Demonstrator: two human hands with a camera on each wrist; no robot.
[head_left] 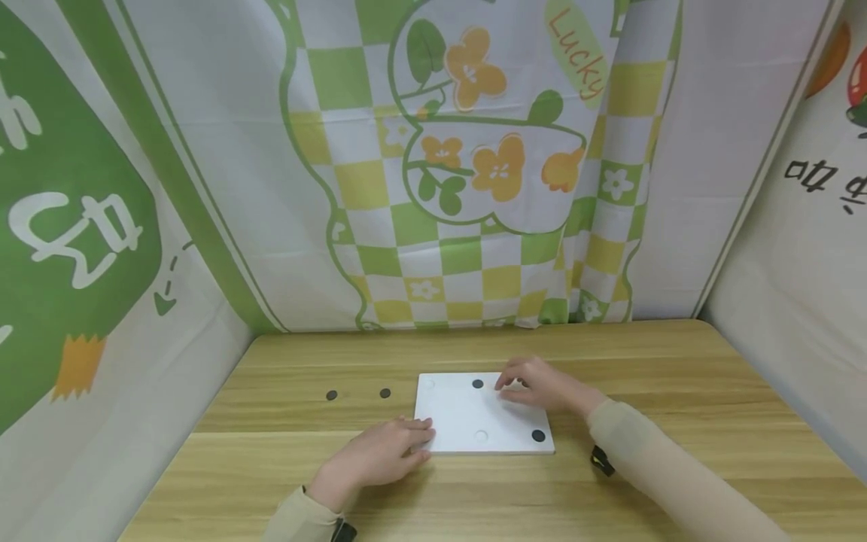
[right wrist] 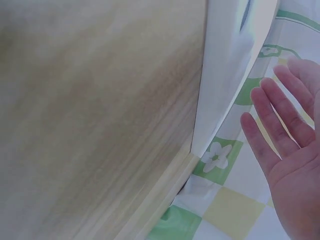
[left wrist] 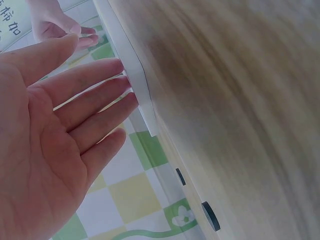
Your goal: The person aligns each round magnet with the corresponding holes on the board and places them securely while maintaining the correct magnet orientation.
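Observation:
A thin white board (head_left: pixel 457 412) with shallow round recesses lies on the table. Black discs sit in it, one at the back (head_left: pixel 478 384) and another at the front right corner (head_left: pixel 538 436). My left hand (head_left: pixel 386 450) rests its extended fingertips on the board's left edge; in the left wrist view those fingers (left wrist: pixel 100 120) touch the white side. Over the back right part hovers my right hand (head_left: pixel 538 382), partly covering a dark spot there. Its fingers (right wrist: pixel 280 120) are loosely extended in the right wrist view, with nothing between them.
Two loose black discs, one farther left (head_left: pixel 331 395) and one nearer the board (head_left: pixel 384 393), lie on the wooden table (head_left: pixel 609 497). An unfilled recess (head_left: pixel 481 436) shows at the board's front, another (head_left: pixel 430 384) at its back left. A patterned curtain (head_left: pixel 474 278) hangs behind the table.

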